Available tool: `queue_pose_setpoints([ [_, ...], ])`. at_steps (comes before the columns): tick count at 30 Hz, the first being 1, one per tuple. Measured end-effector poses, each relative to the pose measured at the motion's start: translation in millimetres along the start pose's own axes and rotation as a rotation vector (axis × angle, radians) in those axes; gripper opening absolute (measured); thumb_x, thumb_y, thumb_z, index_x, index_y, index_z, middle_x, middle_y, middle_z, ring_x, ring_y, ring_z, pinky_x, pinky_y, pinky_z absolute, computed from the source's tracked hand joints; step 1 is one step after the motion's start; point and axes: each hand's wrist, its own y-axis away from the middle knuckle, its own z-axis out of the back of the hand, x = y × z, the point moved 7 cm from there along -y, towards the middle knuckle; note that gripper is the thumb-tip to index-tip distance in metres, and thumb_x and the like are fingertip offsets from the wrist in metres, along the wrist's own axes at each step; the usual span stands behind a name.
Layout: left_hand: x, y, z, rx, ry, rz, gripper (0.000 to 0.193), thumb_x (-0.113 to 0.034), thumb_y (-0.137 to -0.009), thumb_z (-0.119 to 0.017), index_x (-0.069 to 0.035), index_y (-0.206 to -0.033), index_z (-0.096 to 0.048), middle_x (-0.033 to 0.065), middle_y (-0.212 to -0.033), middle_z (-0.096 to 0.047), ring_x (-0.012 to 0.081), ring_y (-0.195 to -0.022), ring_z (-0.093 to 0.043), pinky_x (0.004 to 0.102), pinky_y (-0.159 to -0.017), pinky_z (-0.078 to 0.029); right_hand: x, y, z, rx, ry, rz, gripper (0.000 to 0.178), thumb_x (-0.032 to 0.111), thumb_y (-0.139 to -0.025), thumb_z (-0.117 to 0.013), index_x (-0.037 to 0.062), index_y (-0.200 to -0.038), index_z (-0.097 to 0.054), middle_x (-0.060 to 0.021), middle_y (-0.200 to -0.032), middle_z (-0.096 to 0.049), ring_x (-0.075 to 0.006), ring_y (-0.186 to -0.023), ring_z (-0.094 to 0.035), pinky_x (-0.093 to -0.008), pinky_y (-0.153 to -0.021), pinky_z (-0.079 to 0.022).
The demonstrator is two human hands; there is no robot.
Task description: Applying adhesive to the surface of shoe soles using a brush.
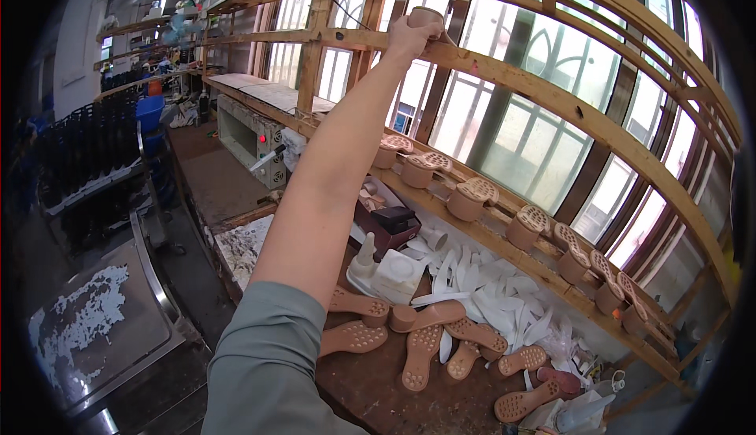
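My left arm stretches up across the middle of the view. At its end my left hand [411, 37] is closed around a tan chunky-heeled shoe sole [426, 17] at the upper wooden rail [504, 73]. Part of the sole is hidden by the fingers, and whether it rests on the rail I cannot tell. Below, several similar heeled soles [472, 199] stand in a row along a lower wooden rail [504, 234], their studded faces upward. More tan soles [423, 356] lie scattered on the brown worktable [370, 384]. My right hand is out of view.
White sole-shaped pieces [504, 293] are heaped behind the loose soles. A white squeeze bottle [365, 258], a white container [397, 275] and a dark box [386, 222] stand beside my forearm. Farther left are a machine with a red light [262, 139] and a metal-edged seat [102, 317].
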Motion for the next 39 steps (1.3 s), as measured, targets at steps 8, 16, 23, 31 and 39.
queue_pose_setpoints([
  [8, 23.7, 62.9, 26.3, -0.1, -0.028, -0.169, 0.045, -0.024, -0.083, -0.064, 0.004, -0.116, -0.05, 0.009, -0.086, -0.061, 0.0135, -0.062, -0.059, 0.0255, -0.054, -0.048, -15.1, -6.4, 3.8, -0.131, -0.176, 0.111, 0.02, 0.014, -0.086, -0.06, -0.0021, -0.097, -0.056, -0.0039, -0.068, -0.054, -0.0084, -0.043, -0.046, -0.0207, -0.037, -0.035],
  [16, 61.7, 328.9, 63.9, 0.746, -0.351, 0.545, 0.041, -0.033, -0.084, -0.061, 0.0, -0.108, -0.059, 0.0079, -0.086, -0.063, 0.0128, -0.069, -0.06, 0.0251, -0.059, -0.048, -4.5, 17.3, -12.1, -0.012, -0.345, 0.039, 0.024, 0.014, -0.087, -0.062, -0.0052, -0.1, -0.056, -0.006, -0.069, -0.055, -0.0093, -0.047, -0.046, -0.0209, -0.043, -0.037],
  [23, 85.2, 493.6, 103.4, 0.866, -0.886, 0.557, 0.048, -0.038, -0.077, -0.066, 0.001, -0.103, -0.061, 0.0181, -0.085, -0.065, 0.0298, -0.079, -0.063, 0.0384, -0.073, -0.049, -18.7, 42.4, 16.2, -0.046, -0.358, 0.018, 0.023, 0.014, -0.09, -0.058, -0.0049, -0.102, -0.056, -0.0045, -0.065, -0.054, -0.0079, -0.046, -0.044, -0.0194, -0.042, -0.033],
  [31, 192.0, 505.9, 58.6, 1.063, -1.191, 0.183, 0.074, -0.034, -0.067, -0.071, -0.007, -0.13, -0.042, 0.0191, -0.122, -0.051, 0.034, -0.112, -0.051, 0.0416, -0.09, -0.044, -25.5, 35.9, 9.9, -0.004, -0.385, 0.02, 0.022, 0.014, -0.089, -0.059, -0.0024, -0.103, -0.058, -0.0029, -0.067, -0.055, -0.0064, -0.045, -0.043, -0.0183, -0.041, -0.031],
  [39, 124.2, 470.6, 45.5, 1.164, -1.149, 0.106, 0.065, -0.02, -0.063, -0.072, -0.008, -0.122, -0.047, 0.0193, -0.108, -0.057, 0.0338, -0.097, -0.058, 0.0431, -0.078, -0.049, -44.3, 53.1, 59.7, -0.159, -0.368, -0.035, 0.02, 0.013, -0.089, -0.059, -0.0031, -0.101, -0.059, -0.0027, -0.07, -0.055, -0.0063, -0.048, -0.044, -0.0194, -0.043, -0.034],
])
